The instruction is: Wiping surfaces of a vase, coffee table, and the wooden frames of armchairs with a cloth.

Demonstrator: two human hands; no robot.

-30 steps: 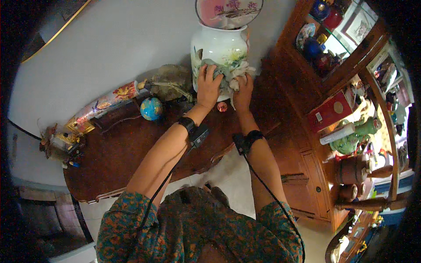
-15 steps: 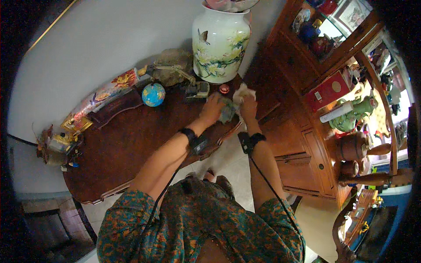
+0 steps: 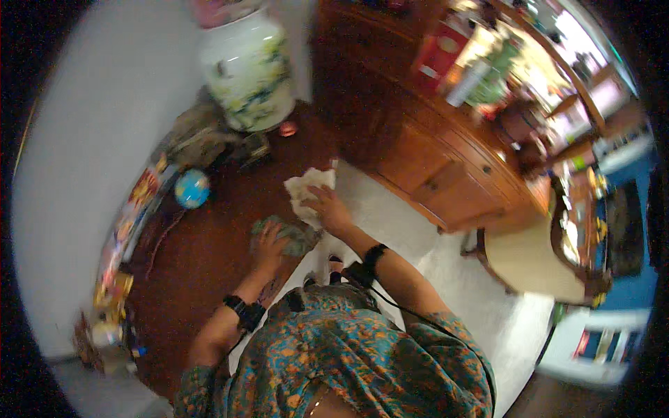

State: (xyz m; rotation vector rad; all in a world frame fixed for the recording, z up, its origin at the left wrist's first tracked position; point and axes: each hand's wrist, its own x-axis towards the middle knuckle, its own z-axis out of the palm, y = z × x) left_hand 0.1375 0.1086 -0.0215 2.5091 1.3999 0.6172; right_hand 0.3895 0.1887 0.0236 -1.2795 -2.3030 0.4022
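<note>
My right hand (image 3: 329,207) presses a crumpled white cloth (image 3: 301,187) against the dark wooden tabletop (image 3: 209,261), close to its right edge. Its fingers are partly spread over the cloth. Nearer to me and to the left, my left hand (image 3: 270,246) has its fingers over a grey-green cloth (image 3: 296,239), bunched on the wood by the table's front edge. Both hands carry dark wrist straps. The picture is somewhat blurred by motion.
A large floral vase (image 3: 249,76) stands at the back, with a small red round object (image 3: 288,129) beside it. A small globe (image 3: 192,189), a rock (image 3: 200,132) and a dark model vehicle (image 3: 255,148) line the wall side. A wooden cabinet (image 3: 425,164) is on the right.
Both hands have come nearer to me and leftward along the table, each with its cloth. They are farther from the vase. The view has turned to the right.
</note>
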